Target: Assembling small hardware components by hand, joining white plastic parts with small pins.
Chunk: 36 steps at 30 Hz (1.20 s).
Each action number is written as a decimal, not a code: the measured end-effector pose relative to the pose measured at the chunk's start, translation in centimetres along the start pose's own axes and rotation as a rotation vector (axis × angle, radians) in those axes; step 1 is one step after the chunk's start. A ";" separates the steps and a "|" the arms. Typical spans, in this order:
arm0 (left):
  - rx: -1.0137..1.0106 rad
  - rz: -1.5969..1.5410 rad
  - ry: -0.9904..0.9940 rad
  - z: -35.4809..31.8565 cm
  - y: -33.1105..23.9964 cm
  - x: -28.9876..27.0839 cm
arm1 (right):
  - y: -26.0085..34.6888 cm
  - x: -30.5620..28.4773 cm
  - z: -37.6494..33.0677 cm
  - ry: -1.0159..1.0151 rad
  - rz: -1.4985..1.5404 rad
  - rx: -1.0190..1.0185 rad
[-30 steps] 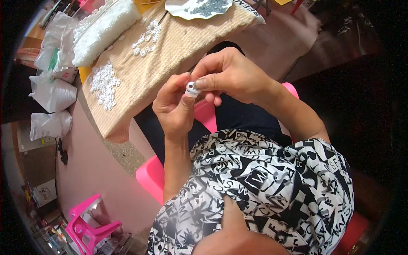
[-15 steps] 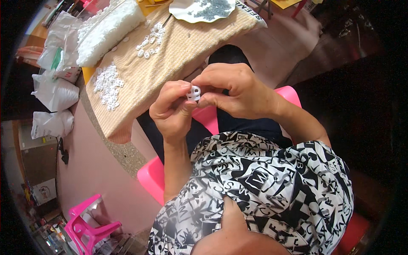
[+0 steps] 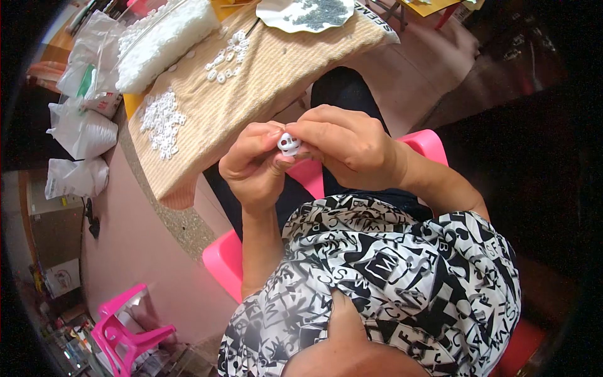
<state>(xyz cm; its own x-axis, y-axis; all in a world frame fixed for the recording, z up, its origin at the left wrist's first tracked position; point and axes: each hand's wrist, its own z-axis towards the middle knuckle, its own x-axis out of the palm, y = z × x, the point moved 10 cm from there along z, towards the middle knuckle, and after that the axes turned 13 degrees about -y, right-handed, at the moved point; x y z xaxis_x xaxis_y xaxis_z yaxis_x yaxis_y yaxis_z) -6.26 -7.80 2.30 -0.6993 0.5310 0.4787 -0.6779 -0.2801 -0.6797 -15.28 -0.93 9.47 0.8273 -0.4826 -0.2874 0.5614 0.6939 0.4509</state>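
Note:
A small white plastic piece with dark holes (image 3: 289, 145) is pinched between my two hands, above my lap and just off the table's near edge. My left hand (image 3: 255, 164) grips it from the left with thumb and fingers. From the right, the fingers of my right hand (image 3: 352, 147) press on its top and side. Its far side is hidden by my fingertips. On the cloth-covered table (image 3: 207, 119) beyond lie a heap of small white plastic pieces (image 3: 163, 122) and a looser group of white pieces with holes (image 3: 221, 74).
A clear bag of white pieces (image 3: 166, 44) lies at the table's far left. Behind the cloth stands a white scalloped plate (image 3: 276, 20) holding small grey parts. White plastic bags (image 3: 81, 129) hang at left. A pink stool (image 3: 129, 336) stands on the floor, lower left.
The white piece has turned between my fingers and shows a different side. My right hand has rotated, bringing its fingertips over the top of the piece. My left hand keeps its grip.

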 end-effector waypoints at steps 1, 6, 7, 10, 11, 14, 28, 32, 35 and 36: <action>0.012 0.007 0.000 0.0 -0.1 0.1 | -0.1 0.0 -0.1 0.005 0.002 0.017; 0.104 0.020 -0.004 0.0 -0.9 0.8 | 0.2 0.1 -0.2 0.019 0.011 0.015; 0.115 0.028 -0.016 0.0 -1.0 0.8 | 0.3 0.0 -0.3 -0.009 -0.003 -0.007; 0.128 0.037 -0.025 -0.1 -1.0 0.9 | 0.4 -0.1 -0.4 -0.042 -0.029 -0.041; 0.126 0.037 -0.025 -0.2 -1.0 0.9 | 0.6 -0.2 -0.4 -0.047 -0.041 -0.053; 0.129 0.064 -0.030 -0.3 -1.0 0.9 | 0.6 -0.2 -0.5 -0.065 -0.054 -0.051; 0.039 0.094 -0.100 -0.4 -0.3 0.7 | 0.2 0.4 -0.9 0.011 -0.075 -0.039; 0.020 0.024 -0.060 -0.2 0.4 0.2 | 0.1 0.4 -0.7 0.006 -0.066 -0.047; 0.058 0.071 -0.068 0.2 0.0 0.3 | -0.8 0.2 -0.5 0.000 -0.039 0.032; 0.013 0.050 -0.090 0.2 0.4 0.0 | -0.9 0.2 -0.4 -0.001 -0.040 0.029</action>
<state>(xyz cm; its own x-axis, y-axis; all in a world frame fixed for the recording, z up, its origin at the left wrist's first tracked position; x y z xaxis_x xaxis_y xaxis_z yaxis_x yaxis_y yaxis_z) -6.56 -8.05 2.12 -0.7496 0.4420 0.4927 -0.6440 -0.3155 -0.6969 -15.65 -1.47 8.67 0.8044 -0.5100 -0.3047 0.5930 0.6582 0.4639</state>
